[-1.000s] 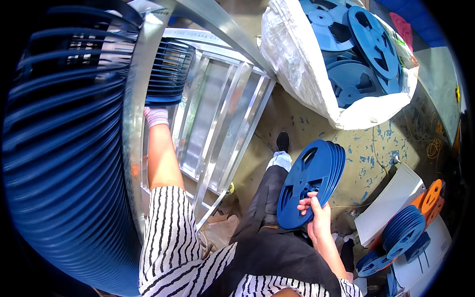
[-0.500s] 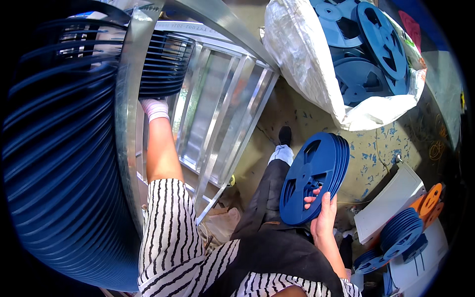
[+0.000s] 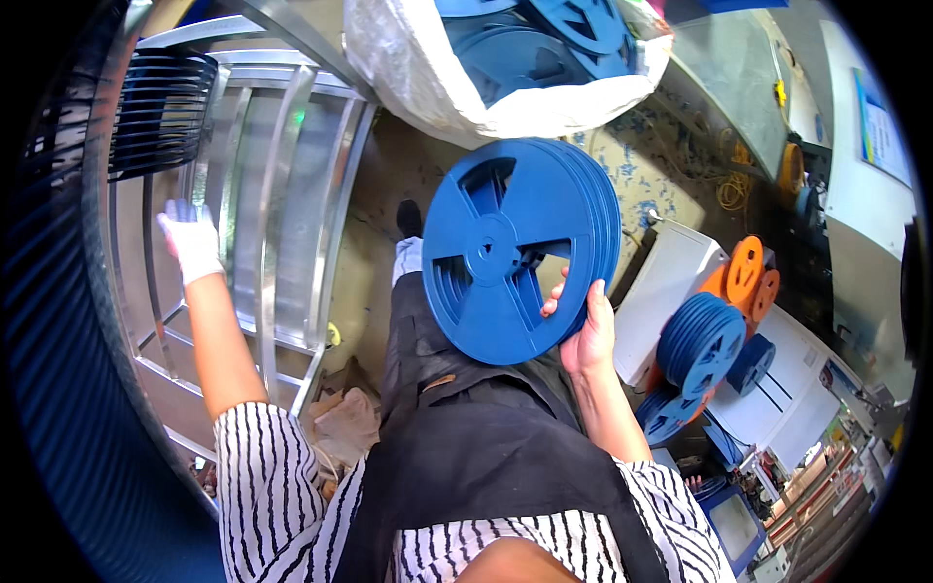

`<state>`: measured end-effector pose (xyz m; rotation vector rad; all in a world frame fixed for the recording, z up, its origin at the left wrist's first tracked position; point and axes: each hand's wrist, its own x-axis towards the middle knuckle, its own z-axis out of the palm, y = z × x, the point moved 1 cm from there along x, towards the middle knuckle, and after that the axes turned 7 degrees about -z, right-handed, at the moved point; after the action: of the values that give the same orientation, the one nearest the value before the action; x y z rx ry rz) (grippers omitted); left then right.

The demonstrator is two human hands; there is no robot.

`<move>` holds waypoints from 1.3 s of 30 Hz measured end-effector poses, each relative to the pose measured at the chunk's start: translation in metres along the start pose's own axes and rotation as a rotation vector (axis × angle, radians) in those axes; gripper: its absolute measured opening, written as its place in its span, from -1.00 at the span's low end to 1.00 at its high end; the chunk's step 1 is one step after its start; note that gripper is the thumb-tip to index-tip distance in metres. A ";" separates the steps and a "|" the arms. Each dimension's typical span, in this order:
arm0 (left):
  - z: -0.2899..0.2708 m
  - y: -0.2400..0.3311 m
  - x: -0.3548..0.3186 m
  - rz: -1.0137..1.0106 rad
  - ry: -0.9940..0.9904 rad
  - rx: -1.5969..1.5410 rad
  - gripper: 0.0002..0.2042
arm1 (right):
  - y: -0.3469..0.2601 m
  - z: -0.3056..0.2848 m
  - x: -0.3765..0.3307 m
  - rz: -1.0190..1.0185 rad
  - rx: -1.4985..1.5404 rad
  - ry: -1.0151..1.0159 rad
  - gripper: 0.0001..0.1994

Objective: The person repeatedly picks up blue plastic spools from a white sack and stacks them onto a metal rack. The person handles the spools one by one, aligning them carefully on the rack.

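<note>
A stack of several blue plastic reels [image 3: 525, 219] hangs before my body, broad face toward me. My right hand [image 3: 590, 335] grips it at the lower right edge, fingers passing through a cut-out in the reels and thumb along the outside. My left hand [image 3: 192, 243], in a whitish glove, is stretched out over the metal rack at the left, fingers extended, holding nothing. Just above it, a row of dark blue reels [image 3: 160, 112] sits in the rack [image 3: 262, 228]. A clear gap separates the left hand from them.
A white woven sack [image 3: 413, 78] full of blue reels stands ahead. Many more dark reels [image 3: 107, 389] line the far left. To the right, a white machine [image 3: 671, 282] carries blue reels [image 3: 702, 340] and orange reels [image 3: 745, 272]. A crumpled bag [image 3: 347, 428] lies beside the rack.
My left hand has come away from beneath the racked reels and now reaches out bare of any load. The held stack has risen closer, its face turned more toward me. The view has swung right.
</note>
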<state>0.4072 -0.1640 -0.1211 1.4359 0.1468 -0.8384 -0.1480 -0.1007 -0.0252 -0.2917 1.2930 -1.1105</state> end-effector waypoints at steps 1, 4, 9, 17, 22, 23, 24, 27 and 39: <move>-0.001 -0.018 -0.018 -0.084 -0.011 -0.060 -0.38 | -0.003 -0.002 -0.001 0.002 0.022 -0.022 -0.48; -0.010 -0.080 -0.088 -0.142 -0.148 0.080 -0.43 | -0.016 -0.016 -0.003 -0.017 0.021 -0.095 -0.47; 0.039 -0.142 -0.231 0.450 -0.546 0.803 -0.37 | -0.057 -0.016 -0.008 -0.050 -0.296 -0.224 -0.58; 0.124 -0.143 -0.411 1.392 -1.028 1.165 -0.43 | -0.096 -0.009 -0.030 -0.540 -1.473 -0.862 -0.61; 0.106 -0.159 -0.441 1.163 -1.181 1.312 -0.53 | -0.095 -0.039 -0.037 -0.668 -1.777 -1.014 -0.56; 0.102 -0.166 -0.444 1.102 -1.187 1.333 -0.56 | -0.091 -0.046 -0.033 -0.813 -1.750 -1.012 -0.56; 0.099 -0.170 -0.446 1.041 -1.190 1.354 -0.59 | -0.095 -0.054 -0.032 -0.979 -1.674 -0.892 -0.58; 0.089 -0.175 -0.451 0.909 -1.103 1.317 -0.65 | -0.101 -0.085 -0.041 -1.246 -1.440 -0.449 -0.62; 0.060 -0.201 -0.471 1.085 -1.260 1.180 -0.57 | -0.011 -0.102 -0.041 0.277 0.597 -0.084 -0.81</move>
<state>-0.0698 -0.0041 -0.0082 1.3643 -2.1669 -0.7064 -0.2368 -0.0349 -0.0248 0.2767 0.8452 -1.1741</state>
